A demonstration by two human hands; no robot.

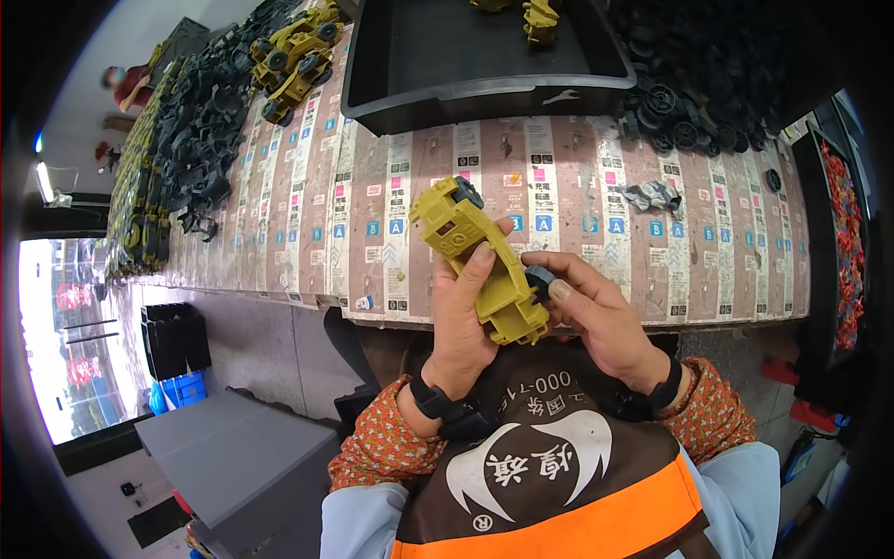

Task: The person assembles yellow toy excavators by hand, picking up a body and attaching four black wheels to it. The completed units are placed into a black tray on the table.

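A mustard-yellow toy truck body (498,291) is tilted over the near edge of the table, gripped by my left hand (458,328) with the thumb across its middle. At its far end a dark wheel (468,193) sits on the side. My right hand (603,326) pinches another dark toy wheel (538,277) between thumb and fingers, against the right side of the truck's near end. Whether that wheel is seated on an axle cannot be made out. The right fingertips are partly hidden behind the wheel and truck.
A black bin (489,104) with a few yellow pieces stands beyond my hands. Finished-looking yellow toy trucks (296,63) and heaped dark parts (191,130) lie left. Dark wheels (680,116), a loose wheel (773,180) and a crumpled wrapper (652,196) lie right. A person (130,88) is far left.
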